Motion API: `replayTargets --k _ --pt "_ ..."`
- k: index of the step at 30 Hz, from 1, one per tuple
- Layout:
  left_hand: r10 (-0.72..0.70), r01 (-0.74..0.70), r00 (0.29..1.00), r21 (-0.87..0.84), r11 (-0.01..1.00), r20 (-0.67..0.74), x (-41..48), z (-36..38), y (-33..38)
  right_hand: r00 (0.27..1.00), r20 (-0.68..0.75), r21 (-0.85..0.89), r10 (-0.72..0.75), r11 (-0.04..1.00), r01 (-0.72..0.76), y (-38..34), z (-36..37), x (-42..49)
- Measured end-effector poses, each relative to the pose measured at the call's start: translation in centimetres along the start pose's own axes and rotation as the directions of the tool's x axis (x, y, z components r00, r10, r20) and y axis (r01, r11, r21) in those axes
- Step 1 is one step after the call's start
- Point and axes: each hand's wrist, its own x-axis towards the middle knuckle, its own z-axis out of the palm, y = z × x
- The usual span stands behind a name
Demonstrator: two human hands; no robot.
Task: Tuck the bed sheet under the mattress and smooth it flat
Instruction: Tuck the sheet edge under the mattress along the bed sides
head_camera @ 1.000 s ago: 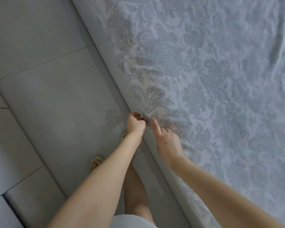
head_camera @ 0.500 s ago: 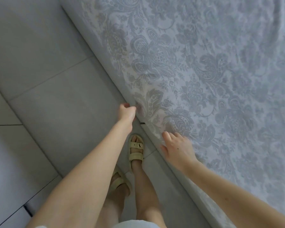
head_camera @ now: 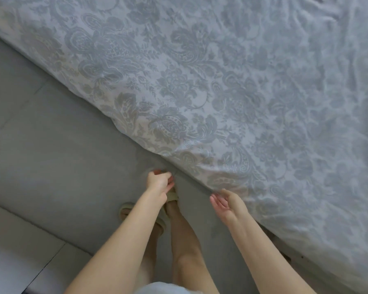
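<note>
The bed sheet [head_camera: 221,92] is soft matt cloth, lightly creased, woven with paisley; the floor [head_camera: 51,155] is smooth, dull tile.

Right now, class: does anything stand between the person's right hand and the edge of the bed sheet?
Nothing visible does. The right hand, palm up with relaxed fingers, is right beside the near edge of the bed sheet, with no object between them.

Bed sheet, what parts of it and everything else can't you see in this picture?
Head view:
- Bed sheet: lower edge hidden under the bed's side; far sides cut off by the frame.
- Left hand: blurred, fingers curled; whether it pinches anything is unclear.
- Sandals: partly behind the left forearm.
</note>
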Motion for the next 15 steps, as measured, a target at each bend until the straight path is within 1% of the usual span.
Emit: replayTargets --k 2,3,5,6,8,11,13,15 --pt "-0.004 0.004 0.999 -0.015 1.0 0.039 -0.2 1.6 -1.1 0.993 0.04 0.269 0.115 0.955 -0.121 -0.8 0.2 0.9" --pt "-0.012 0.013 0.999 -0.023 1.0 0.052 -0.2 2.3 -1.4 0.988 0.05 0.35 0.145 0.924 -0.154 -1.1 0.3 1.2" --pt "-0.019 0.022 0.998 -0.047 0.999 0.059 -0.2 3.6 -1.6 0.979 0.064 0.409 0.195 0.89 -0.203 -1.1 0.4 1.3" --pt "-0.015 0.018 0.999 -0.061 0.998 0.05 -0.2 4.1 -1.7 0.976 0.074 0.402 0.206 0.889 -0.218 -1.0 0.3 1.4" --pt "0.013 -0.012 1.0 -0.037 0.999 0.014 -0.1 4.8 -1.9 0.98 0.067 0.352 0.19 0.914 -0.201 -0.5 -0.1 1.9" --pt "0.05 -0.05 0.998 0.014 0.999 -0.033 0.0 5.1 -2.3 0.989 0.002 0.194 0.149 0.97 -0.147 0.1 -0.4 3.2" --pt "0.041 -0.043 0.998 -0.039 0.998 -0.045 -0.1 5.1 -2.3 0.992 -0.039 0.146 0.122 0.983 -0.115 0.7 -1.0 4.1" --pt "-0.016 0.011 1.0 -0.184 0.983 -0.023 -0.3 5.2 -2.4 0.993 -0.071 0.121 0.099 0.989 -0.089 1.3 -1.7 4.6"
